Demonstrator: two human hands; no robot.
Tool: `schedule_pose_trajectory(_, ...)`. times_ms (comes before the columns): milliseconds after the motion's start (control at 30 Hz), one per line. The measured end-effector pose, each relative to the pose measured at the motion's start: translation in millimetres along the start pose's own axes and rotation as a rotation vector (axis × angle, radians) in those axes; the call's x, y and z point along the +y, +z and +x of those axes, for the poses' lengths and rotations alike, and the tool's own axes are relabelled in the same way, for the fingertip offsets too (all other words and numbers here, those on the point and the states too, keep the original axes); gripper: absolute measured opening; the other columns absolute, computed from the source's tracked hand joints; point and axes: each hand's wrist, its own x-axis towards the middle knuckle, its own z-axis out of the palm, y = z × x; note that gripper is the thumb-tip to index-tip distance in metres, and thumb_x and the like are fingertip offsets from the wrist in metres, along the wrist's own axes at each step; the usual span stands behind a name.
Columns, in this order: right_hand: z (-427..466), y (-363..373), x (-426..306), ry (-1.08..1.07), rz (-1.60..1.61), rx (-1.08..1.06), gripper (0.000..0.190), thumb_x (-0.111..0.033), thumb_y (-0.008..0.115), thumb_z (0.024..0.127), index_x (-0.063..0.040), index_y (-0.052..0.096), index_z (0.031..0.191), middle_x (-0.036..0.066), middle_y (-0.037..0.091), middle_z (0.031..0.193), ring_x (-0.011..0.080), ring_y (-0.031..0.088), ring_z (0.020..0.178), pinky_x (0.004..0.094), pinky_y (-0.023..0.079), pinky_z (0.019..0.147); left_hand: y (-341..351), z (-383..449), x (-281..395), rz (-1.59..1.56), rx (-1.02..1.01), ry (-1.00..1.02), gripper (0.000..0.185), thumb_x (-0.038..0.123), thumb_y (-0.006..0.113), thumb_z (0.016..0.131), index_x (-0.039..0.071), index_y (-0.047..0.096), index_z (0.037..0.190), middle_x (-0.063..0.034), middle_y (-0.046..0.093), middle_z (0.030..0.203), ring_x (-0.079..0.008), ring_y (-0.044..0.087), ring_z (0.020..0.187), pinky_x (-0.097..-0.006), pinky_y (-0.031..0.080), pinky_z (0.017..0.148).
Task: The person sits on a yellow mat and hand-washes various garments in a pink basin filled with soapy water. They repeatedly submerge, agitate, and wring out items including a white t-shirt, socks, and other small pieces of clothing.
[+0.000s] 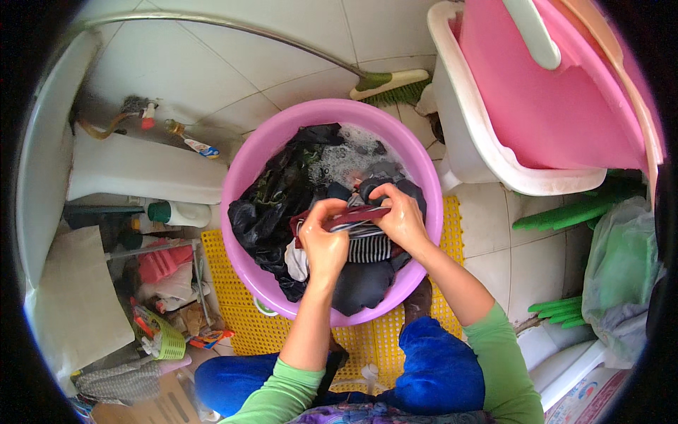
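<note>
A round pink plastic basin [333, 110] stands before me, filled with wet clothes and sudsy water. Over its middle, my left hand [324, 241] and my right hand [398, 216] pinch the dark red edge of a striped garment [369, 249] between thumb and fingers, stretching it from side to side. Dark wet clothes [270, 201] lie along the basin's left side. Foam [349, 159] floats at the far side. A white cloth piece [296, 261] shows beside my left hand, and a dark grey cloth [363, 286] lies nearest me.
Yellow perforated mats [233, 297] lie under the basin. A broom [392, 85] leans behind it. At the upper right stands a white tub [471, 122] with pink basins in it. Bottles and a green basket [172, 342] are at left. A plastic bag [619, 275] hangs at right.
</note>
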Motion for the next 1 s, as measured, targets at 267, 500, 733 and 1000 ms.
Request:
schedule_pose_trajectory(267,-3,7,-15,-0.345,-0.315,0.218,0.031,-0.008,0.063,0.067,-0.012,0.056,0.096,0.013,0.061,0.075,0.0327,0.06,0.07,0.0416,0.046,0.06,-18,-16,9,0.024,-0.22,0.038,0.04,0.005,0.061,0.069,0.003,0.052,0.108,-0.0076,0.062,0.09,-0.0174,0.059,0.082,-0.0304,0.045,0.075)
schedule_pose_trajectory(500,-38,9,-52,0.073,0.686,-0.375,0.033,-0.001,0.058,0.074,-0.001,0.051,0.106,0.008,0.063,0.088,0.0106,0.058,0.082,0.0233,0.045,0.073,-21,0,-31,0.509,0.115,0.009,0.027,0.0,0.059,0.066,0.008,0.061,0.092,-0.0154,0.063,0.074,-0.0304,0.062,0.073,-0.0373,0.046,0.065)
schedule_pose_trajectory(733,-46,8,-61,-0.104,-0.24,0.104,0.026,-0.025,0.067,0.07,-0.009,0.056,0.088,0.015,0.061,0.066,0.0366,0.06,0.07,0.0432,0.046,0.062,-30,-19,8,-0.115,0.052,-0.061,0.034,-0.013,0.051,0.064,0.0,0.062,0.093,-0.0075,0.064,0.08,-0.0166,0.061,0.075,-0.0257,0.047,0.068)
schedule_pose_trajectory(1000,-42,4,-64,-0.273,-0.337,0.226,0.016,-0.014,0.056,0.071,-0.009,0.063,0.085,0.013,0.063,0.074,0.0348,0.06,0.073,0.0427,0.045,0.064,-60,-31,31,-1.153,-0.434,-0.435,0.048,-0.008,0.048,0.067,0.0,0.05,0.115,-0.0101,0.058,0.103,-0.0176,0.056,0.093,-0.0309,0.045,0.083)
